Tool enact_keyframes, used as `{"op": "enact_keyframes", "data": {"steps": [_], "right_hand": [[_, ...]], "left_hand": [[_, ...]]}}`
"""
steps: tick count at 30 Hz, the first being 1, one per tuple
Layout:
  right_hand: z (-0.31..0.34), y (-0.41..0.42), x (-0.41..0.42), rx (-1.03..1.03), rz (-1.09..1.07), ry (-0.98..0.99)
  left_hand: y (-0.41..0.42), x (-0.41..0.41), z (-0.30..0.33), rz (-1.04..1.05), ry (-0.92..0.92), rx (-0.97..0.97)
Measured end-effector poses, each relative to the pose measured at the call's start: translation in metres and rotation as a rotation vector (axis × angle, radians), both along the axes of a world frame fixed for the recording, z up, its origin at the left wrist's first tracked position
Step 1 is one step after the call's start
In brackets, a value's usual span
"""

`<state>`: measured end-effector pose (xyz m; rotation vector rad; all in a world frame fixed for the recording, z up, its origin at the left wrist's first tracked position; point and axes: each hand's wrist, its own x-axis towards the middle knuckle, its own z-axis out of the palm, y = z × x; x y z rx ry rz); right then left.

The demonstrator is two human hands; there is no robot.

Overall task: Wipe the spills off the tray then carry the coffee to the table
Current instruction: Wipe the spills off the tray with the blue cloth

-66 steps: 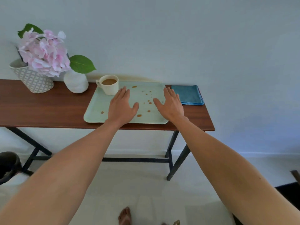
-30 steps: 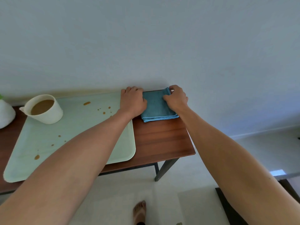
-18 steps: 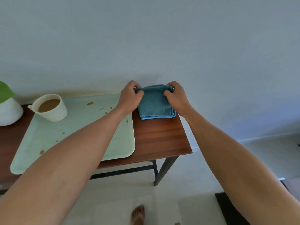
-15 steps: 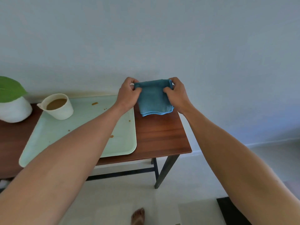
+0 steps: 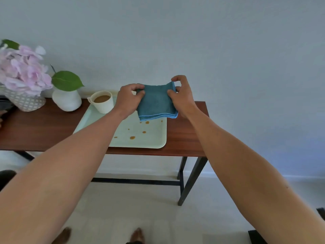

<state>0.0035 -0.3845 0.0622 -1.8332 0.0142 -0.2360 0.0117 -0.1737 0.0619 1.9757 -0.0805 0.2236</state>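
Note:
A folded blue cloth [image 5: 156, 103] hangs in the air over the far right part of the pale green tray [image 5: 154, 140]. My left hand [image 5: 127, 101] pinches its upper left edge and my right hand [image 5: 182, 96] pinches its upper right edge. Brown coffee spills [image 5: 132, 137] dot the tray's near right area. A cream cup of coffee [image 5: 102, 101] stands on the tray's far left corner. My left forearm hides the tray's middle.
The tray lies on a narrow wooden console table [image 5: 184, 131] against a pale wall. A white vase with a green leaf [image 5: 66, 100] and a patterned pot of pink flowers [image 5: 22, 80] stand at the left. My bare feet show on the floor below.
Both hands took hold of the blue cloth on the table's right end, lifted it and carried it left over the tray. The view swung back to the left.

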Motion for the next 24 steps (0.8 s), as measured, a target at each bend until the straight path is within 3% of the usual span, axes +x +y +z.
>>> {"op": "enact_keyframes", "data": {"steps": [7, 19, 21, 24], "right_hand": [[-0.026, 0.044, -0.007, -0.076, 0.043, 0.113], [-0.06, 0.067, 0.002, -0.481, -0.056, 0.145], [-0.066, 0.066, 0.005, -0.551, -0.079, 0.18], [-0.077, 0.073, 0.005, -0.813, -0.178, 0.176]], "left_hand": [[0.046, -0.01, -0.021, -0.082, 0.09, 0.154], [0.061, 0.027, -0.071, -0.165, 0.151, 0.291], [0.057, 0.029, -0.076, -0.182, 0.109, 0.323], [0.063, 0.028, -0.078, -0.131, -0.035, 0.416]]}}
